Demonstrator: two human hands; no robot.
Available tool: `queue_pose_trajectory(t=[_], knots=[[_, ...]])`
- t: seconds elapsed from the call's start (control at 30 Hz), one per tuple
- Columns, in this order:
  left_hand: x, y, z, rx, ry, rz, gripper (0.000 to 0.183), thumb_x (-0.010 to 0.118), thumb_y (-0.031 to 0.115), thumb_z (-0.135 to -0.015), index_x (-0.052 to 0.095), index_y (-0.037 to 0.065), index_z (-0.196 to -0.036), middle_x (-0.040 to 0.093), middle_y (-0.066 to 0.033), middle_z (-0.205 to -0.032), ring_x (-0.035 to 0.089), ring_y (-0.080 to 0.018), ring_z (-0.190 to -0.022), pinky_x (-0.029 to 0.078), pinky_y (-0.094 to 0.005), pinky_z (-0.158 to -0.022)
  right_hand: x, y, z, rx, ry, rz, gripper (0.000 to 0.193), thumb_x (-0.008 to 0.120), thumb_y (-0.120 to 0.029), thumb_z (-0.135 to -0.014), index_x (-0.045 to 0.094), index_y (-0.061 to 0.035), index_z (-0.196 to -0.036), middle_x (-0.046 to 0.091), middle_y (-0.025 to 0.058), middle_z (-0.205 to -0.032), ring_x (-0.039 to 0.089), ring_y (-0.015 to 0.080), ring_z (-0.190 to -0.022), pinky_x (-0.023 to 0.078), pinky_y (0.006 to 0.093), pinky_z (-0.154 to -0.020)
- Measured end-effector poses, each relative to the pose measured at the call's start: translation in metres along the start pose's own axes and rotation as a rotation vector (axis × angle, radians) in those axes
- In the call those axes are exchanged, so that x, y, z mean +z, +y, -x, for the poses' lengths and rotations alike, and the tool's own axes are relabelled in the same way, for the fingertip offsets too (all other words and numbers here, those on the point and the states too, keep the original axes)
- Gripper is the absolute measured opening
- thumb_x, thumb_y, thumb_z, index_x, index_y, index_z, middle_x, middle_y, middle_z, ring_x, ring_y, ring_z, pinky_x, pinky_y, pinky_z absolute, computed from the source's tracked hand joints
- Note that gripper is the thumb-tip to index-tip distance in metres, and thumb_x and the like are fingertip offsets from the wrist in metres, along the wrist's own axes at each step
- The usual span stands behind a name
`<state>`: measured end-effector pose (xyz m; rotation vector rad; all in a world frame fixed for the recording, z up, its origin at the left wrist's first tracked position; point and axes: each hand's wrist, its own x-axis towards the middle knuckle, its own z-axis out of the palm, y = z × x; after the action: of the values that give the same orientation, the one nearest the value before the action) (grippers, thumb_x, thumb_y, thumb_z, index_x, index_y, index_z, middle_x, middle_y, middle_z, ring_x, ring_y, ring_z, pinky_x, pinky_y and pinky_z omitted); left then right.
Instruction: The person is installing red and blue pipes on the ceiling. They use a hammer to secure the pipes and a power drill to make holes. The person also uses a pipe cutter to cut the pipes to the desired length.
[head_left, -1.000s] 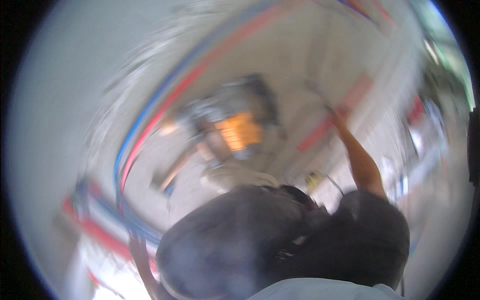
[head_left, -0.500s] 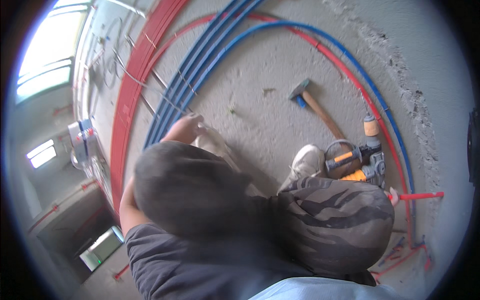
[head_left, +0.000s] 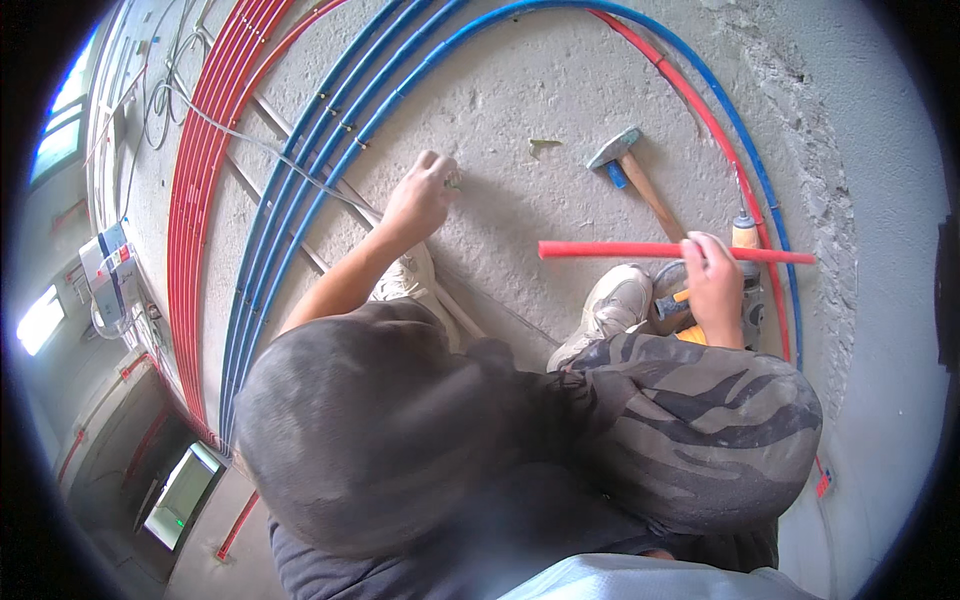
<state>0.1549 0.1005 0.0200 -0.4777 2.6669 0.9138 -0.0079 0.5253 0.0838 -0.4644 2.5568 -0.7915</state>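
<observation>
My right hand (head_left: 713,285) pinches a short straight red pipe (head_left: 600,249), held level above the floor and my right shoe. Behind that hand, a rotary hammer drill (head_left: 744,236) with orange and grey parts lies partly hidden. My left hand (head_left: 422,192) is low over the concrete, fingers closed at a small greenish scrap (head_left: 453,182); whether the scrap is gripped or only touched is hard to make out. A hammer (head_left: 640,180) with a wooden handle and a blue piece beside its head lies beyond the red pipe.
Blue pipes (head_left: 330,130) run along the floor at left, one curving round to the right beside a red pipe. More red pipes (head_left: 207,150) and a loose grey cable (head_left: 250,140) lie farther left. A rough wall edge (head_left: 815,170) borders the right. Another small scrap (head_left: 543,147) lies ahead.
My right hand has brought the red pipe from beside my right knee to in front of me. My left hand has reached forward and right from beside my left foot to the small scrap.
</observation>
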Motion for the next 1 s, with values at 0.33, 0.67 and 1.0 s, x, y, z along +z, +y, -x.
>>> queue_pose_trajectory(t=[0.33,0.67,1.0], knots=[[-0.027,0.069,-0.02,-0.175,-0.133,0.754,0.01,0.08,0.002,-0.09,0.072,-0.002,-0.094,0.074,-0.0073,-0.083,0.071,-0.0137,-0.076,0.058,-0.0282,-0.069,0.11,-0.131,-0.095,-0.346,-0.461,-0.496,0.033,0.075,-0.017,-0.098,0.069,0.0003,-0.126,0.077,0.0177,-0.108,0.075,0.0241,-0.096,0.058,0.0365,-0.082],[-0.036,0.032,-0.036,-0.278,-0.03,0.726,0.01,0.08,0.005,-0.086,0.074,-0.003,-0.084,0.07,-0.0061,-0.071,0.065,-0.0124,-0.062,0.05,-0.0279,-0.054,0.167,-0.161,-0.122,-0.364,-0.491,-0.55,0.024,0.076,-0.017,-0.096,0.07,0.0018,-0.11,0.077,0.0194,-0.095,0.075,0.0282,-0.086,0.057,0.0405,-0.078],[-0.031,-0.016,-0.042,-0.234,-0.135,0.745,0.011,0.076,0.005,-0.088,0.076,-0.004,-0.094,0.074,-0.0087,-0.08,0.07,-0.0149,-0.071,0.055,-0.0285,-0.065,0.143,-0.105,-0.117,-0.219,-0.212,-0.731,0.034,0.072,-0.024,-0.103,0.067,-0.0016,-0.128,0.077,0.0135,-0.108,0.075,0.0194,-0.091,0.058,0.0351,-0.08]])
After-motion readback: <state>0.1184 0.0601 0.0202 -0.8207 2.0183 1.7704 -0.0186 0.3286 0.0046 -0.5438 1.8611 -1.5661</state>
